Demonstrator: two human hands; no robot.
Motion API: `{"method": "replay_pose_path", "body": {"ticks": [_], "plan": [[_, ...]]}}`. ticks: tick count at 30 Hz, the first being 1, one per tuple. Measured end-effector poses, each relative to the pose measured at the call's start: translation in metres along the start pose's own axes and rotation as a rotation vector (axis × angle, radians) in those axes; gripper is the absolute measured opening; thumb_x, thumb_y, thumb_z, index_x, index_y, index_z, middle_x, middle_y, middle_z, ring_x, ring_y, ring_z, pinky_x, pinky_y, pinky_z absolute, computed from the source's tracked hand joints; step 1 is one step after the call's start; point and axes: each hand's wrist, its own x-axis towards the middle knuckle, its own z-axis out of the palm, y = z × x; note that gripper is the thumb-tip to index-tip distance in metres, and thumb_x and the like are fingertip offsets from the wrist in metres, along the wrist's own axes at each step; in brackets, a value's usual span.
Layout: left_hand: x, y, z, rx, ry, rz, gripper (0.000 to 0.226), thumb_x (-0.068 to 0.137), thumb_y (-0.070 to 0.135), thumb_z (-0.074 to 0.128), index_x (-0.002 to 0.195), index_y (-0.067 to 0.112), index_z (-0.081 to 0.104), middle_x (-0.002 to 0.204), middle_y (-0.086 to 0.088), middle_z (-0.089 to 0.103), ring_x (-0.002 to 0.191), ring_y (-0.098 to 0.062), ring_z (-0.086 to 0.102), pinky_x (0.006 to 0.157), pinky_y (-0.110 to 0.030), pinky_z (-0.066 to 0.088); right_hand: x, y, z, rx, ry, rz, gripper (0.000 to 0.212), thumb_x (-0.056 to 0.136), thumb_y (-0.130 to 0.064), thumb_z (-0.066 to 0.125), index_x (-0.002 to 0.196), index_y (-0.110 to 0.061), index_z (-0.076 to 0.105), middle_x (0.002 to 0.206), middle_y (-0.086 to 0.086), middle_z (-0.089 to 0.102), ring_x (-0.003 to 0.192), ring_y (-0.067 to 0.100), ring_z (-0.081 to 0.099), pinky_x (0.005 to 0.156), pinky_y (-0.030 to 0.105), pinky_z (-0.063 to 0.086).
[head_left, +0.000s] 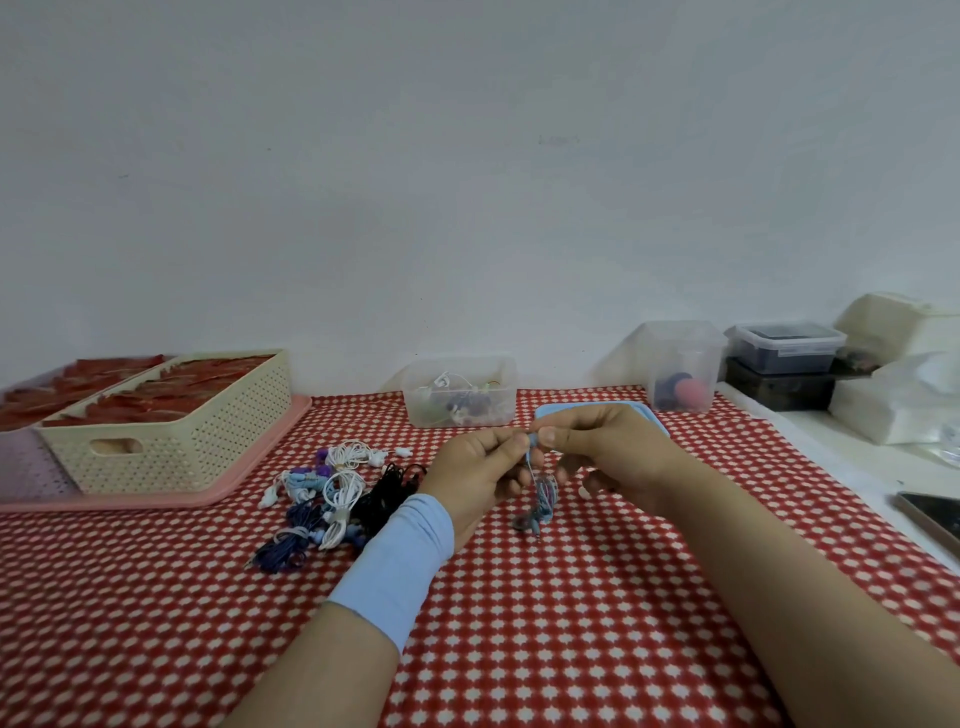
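Blue coiled earphone cable (541, 501) hanging over red-and-white patterned tablecloth (571, 623), top end pinched by left hand (475, 467) and right hand (602, 449), fingers of both curled onto it, heap of bundled white, black and purple earphones (337, 499) at its nine o'clock, clear plastic tub (460, 392) at eleven o'clock.

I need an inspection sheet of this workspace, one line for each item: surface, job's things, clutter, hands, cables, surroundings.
Surface: red-and-white patterned cloth covers the table.
Job's things: blue earphones hang bundled from the hands; earphone pile lies to the left.
Clutter: clear box with earphones, blue lid, basket on pink tray, tub, dark box, white packs.
Hands: left hand and right hand both pinch the top of the blue earphones.
Cables: earphone cords only.
Surroundings: plain white wall.
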Motion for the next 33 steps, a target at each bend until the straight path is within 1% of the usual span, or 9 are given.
{"method": "replay_pose_path", "body": {"ticks": [2, 5, 9, 13, 17, 21, 24, 28, 33], "plan": [[0.001, 0.001, 0.000, 0.004, 0.024, 0.012, 0.018, 0.100, 0.014, 0.054, 0.103, 0.007, 0.070, 0.075, 0.002, 0.070, 0.061, -0.008, 0.057, 0.060, -0.019, 0.050, -0.001, -0.001, 0.002, 0.002, 0.047, -0.040, 0.012, 0.092, -0.011, 0.070, 0.101, -0.013, 0.078, 0.088, 0.010, 0.077, 0.062, 0.019, 0.063, 0.047, 0.027, 0.039], [0.001, 0.001, -0.001, 0.015, 0.049, 0.017, 0.017, 0.100, 0.014, 0.055, 0.102, 0.009, 0.071, 0.077, 0.002, 0.072, 0.061, -0.010, 0.057, 0.060, -0.021, 0.050, -0.004, -0.004, 0.002, -0.032, 0.062, -0.081, 0.011, 0.092, -0.011, 0.069, 0.097, -0.013, 0.079, 0.086, 0.010, 0.078, 0.063, 0.020, 0.064, 0.047, 0.027, 0.042], [0.001, 0.000, -0.005, 0.080, 0.066, 0.039, 0.016, 0.099, 0.014, 0.056, 0.100, 0.011, 0.072, 0.078, 0.001, 0.073, 0.063, -0.012, 0.058, 0.062, -0.024, 0.051, -0.006, -0.007, 0.002, -0.126, 0.031, -0.096, 0.012, 0.092, -0.016, 0.071, 0.091, -0.021, 0.082, 0.088, 0.004, 0.078, 0.069, 0.020, 0.066, 0.052, 0.029, 0.044], [0.002, 0.000, -0.007, 0.117, 0.055, 0.049, 0.016, 0.098, 0.015, 0.058, 0.095, 0.014, 0.074, 0.083, -0.007, 0.073, 0.066, -0.015, 0.059, 0.065, -0.027, 0.051, -0.007, -0.006, 0.000, -0.172, 0.031, -0.118, 0.013, 0.090, -0.016, 0.072, 0.098, -0.019, 0.081, 0.089, 0.005, 0.078, 0.066, 0.018, 0.060, 0.048, 0.023, 0.042], [0.002, 0.000, -0.009, 0.133, 0.017, 0.051, 0.014, 0.097, 0.013, 0.060, 0.094, 0.012, 0.073, 0.079, -0.003, 0.073, 0.062, -0.011, 0.058, 0.062, -0.025, 0.051, -0.008, -0.007, -0.003, -0.111, -0.033, -0.103, 0.013, 0.089, -0.012, 0.072, 0.098, -0.014, 0.081, 0.090, 0.009, 0.078, 0.058, 0.013, 0.059, 0.045, 0.021, 0.042], [0.001, 0.002, -0.010, 0.091, -0.036, 0.046, 0.014, 0.096, 0.012, 0.060, 0.094, 0.009, 0.072, 0.075, -0.001, 0.071, 0.059, -0.009, 0.057, 0.059, -0.022, 0.049, -0.008, -0.006, -0.004, -0.013, -0.064, -0.044, 0.011, 0.088, -0.010, 0.073, 0.094, -0.016, 0.080, 0.088, 0.011, 0.075, 0.058, 0.015, 0.061, 0.048, 0.022, 0.041], [0.001, 0.002, -0.010, 0.085, -0.038, 0.044, 0.014, 0.097, 0.012, 0.059, 0.093, 0.008, 0.071, 0.073, 0.000, 0.070, 0.058, -0.009, 0.056, 0.059, -0.021, 0.049, -0.008, -0.006, -0.003, -0.015, -0.100, -0.044, 0.010, 0.087, -0.013, 0.072, 0.092, -0.014, 0.081, 0.095, 0.013, 0.077, 0.062, 0.016, 0.062, 0.051, 0.023, 0.042], [0.001, 0.003, -0.011, 0.072, -0.048, 0.042, 0.015, 0.097, 0.011, 0.057, 0.099, 0.003, 0.070, 0.072, 0.001, 0.069, 0.057, -0.007, 0.055, 0.055, -0.018, 0.048, -0.008, -0.007, -0.007, -0.016, -0.131, -0.034, 0.014, 0.090, -0.013, 0.068, 0.098, -0.012, 0.081, 0.103, 0.013, 0.077, 0.066, 0.017, 0.062, 0.052, 0.024, 0.043], [0.000, 0.004, -0.012, 0.087, -0.060, 0.031, 0.015, 0.097, 0.011, 0.058, 0.098, 0.004, 0.071, 0.073, 0.000, 0.069, 0.058, -0.007, 0.055, 0.056, -0.018, 0.048, -0.008, -0.006, -0.005, -0.021, -0.114, -0.035, 0.014, 0.091, -0.013, 0.068, 0.098, -0.011, 0.081, 0.101, 0.013, 0.077, 0.062, 0.016, 0.061, 0.053, 0.025, 0.042]]}}
